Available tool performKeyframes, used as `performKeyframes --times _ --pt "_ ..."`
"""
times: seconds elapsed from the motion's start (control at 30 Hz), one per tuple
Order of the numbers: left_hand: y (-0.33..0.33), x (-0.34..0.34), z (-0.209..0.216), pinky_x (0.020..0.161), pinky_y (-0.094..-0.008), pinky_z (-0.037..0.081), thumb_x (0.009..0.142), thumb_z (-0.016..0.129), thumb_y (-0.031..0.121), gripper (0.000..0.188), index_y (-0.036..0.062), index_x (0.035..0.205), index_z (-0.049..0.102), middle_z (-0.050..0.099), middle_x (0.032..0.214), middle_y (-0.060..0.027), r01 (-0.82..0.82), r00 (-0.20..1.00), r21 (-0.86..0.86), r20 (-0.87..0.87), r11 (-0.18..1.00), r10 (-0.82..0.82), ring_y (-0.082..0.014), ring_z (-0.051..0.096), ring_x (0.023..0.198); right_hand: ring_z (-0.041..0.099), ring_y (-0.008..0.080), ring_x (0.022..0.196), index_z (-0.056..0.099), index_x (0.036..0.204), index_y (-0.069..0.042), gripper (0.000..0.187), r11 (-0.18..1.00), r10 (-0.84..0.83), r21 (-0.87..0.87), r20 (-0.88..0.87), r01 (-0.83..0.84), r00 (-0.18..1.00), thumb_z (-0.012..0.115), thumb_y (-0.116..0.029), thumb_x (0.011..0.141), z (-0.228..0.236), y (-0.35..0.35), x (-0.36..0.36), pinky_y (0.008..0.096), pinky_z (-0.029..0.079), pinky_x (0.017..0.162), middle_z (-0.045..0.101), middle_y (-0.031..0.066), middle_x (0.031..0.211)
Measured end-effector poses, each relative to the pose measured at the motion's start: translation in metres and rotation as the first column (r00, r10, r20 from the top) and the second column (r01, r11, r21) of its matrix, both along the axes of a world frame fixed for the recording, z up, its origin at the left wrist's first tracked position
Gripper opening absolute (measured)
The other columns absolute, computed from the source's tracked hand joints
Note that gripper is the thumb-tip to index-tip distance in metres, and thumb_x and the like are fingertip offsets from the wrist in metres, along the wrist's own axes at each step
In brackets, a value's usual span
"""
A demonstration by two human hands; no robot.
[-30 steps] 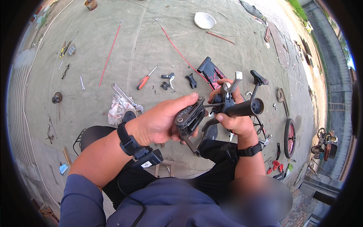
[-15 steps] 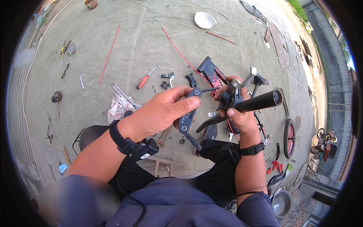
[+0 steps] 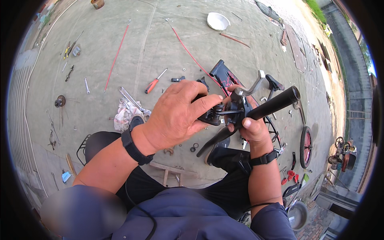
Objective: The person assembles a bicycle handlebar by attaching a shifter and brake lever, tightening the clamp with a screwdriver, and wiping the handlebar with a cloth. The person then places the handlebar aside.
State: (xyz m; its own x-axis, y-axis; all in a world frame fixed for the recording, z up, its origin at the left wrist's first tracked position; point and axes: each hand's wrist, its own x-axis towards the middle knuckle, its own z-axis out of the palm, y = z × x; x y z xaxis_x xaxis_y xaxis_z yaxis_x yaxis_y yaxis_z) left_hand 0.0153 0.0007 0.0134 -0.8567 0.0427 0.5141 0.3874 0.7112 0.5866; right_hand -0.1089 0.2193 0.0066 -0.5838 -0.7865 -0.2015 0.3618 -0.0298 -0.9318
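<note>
My left hand grips a black folding multi-tool, largely covered by the fingers. Its extended hex key reaches to the black clamp of a brake lever with a silver blade; whether the tip sits in a bolt I cannot tell. My right hand is closed around a black handlebar beside that clamp, thumb pressed on the near side. Beyond both hands, on the ground cloth, lies a black bicycle frame with red markings.
A red-handled screwdriver, a wrench on a rag and a second brake lever lie ahead of my left hand. A red cable runs towards the frame. To the right are a saddle and a wheel.
My left hand has turned the multi-tool over and moved it right, against the clamp; its long body now shows less. The handlebar has shifted only slightly.
</note>
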Motion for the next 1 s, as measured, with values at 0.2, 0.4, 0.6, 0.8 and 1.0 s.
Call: performKeyframes --times 0.2,0.4,0.6,0.8,1.0 --pt "-0.003 -0.002 -0.004 0.087 -0.0439 0.049 0.061 0.088 0.006 0.072 0.016 0.129 0.065 0.06 0.11 -0.0097 -0.029 0.996 -0.069 -0.087 0.997 0.023 -0.0314 0.062 0.1 0.061 0.0141 0.062 0.04 0.147 -0.004 0.11 1.0 -0.013 0.006 0.019 0.013 1.0 0.092 -0.055 0.065 0.001 0.0 0.001 0.0263 0.05 0.055 0.066 0.0135 0.102" --pt "-0.003 -0.006 -0.009 0.096 -0.0452 0.049 0.07 0.085 0.01 0.057 0.023 0.124 0.069 0.059 0.113 -0.007 -0.126 0.967 -0.204 -0.242 0.971 0.074 -0.0285 0.061 0.106 0.06 0.014 0.061 0.04 0.147 -0.004 0.108 0.999 -0.024 0.033 0.015 0.024 1.0 0.091 -0.054 0.065 0.0 0.001 0.002 0.0259 0.048 0.053 0.067 0.013 0.102" --pt "0.004 -0.009 -0.005 0.11 -0.042 0.043 0.078 0.071 0.016 0.034 0.0302 0.109 0.072 0.059 0.114 0.0021 -0.234 0.931 -0.229 -0.333 0.945 0.15 -0.0197 0.057 0.116 0.065 0.0157 0.069 0.041 0.147 -0.002 0.109 0.996 0.018 0.088 0.034 -0.021 0.999 0.09 -0.055 0.066 0.003 0.004 0.0 0.0257 0.048 0.052 0.067 0.012 0.103" --pt "0.005 -0.01 -0.004 0.109 -0.0409 0.043 0.078 0.071 0.017 0.032 0.0277 0.107 0.074 0.059 0.117 0.0025 -0.217 0.925 -0.214 -0.357 0.952 0.131 -0.019 0.057 0.118 0.071 0.0204 0.087 0.041 0.147 -0.002 0.106 0.998 0.029 0.05 0.15 -0.037 0.988 0.089 -0.054 0.067 0.002 0.005 0.001 0.0268 0.051 0.051 0.068 0.0129 0.102" --pt "0.001 -0.013 -0.008 0.101 -0.0412 0.045 0.078 0.07 0.017 0.03 0.0224 0.107 0.074 0.06 0.11 -0.0006 -0.169 0.941 -0.228 -0.326 0.959 0.089 -0.0214 0.059 0.111 0.065 0.0167 0.065 0.043 0.144 -0.003 0.097 0.994 -0.01 0.11 0.047 0.004 0.999 0.086 -0.048 0.071 0.001 0.003 0.002 0.0263 0.049 0.05 0.067 0.0145 0.102"
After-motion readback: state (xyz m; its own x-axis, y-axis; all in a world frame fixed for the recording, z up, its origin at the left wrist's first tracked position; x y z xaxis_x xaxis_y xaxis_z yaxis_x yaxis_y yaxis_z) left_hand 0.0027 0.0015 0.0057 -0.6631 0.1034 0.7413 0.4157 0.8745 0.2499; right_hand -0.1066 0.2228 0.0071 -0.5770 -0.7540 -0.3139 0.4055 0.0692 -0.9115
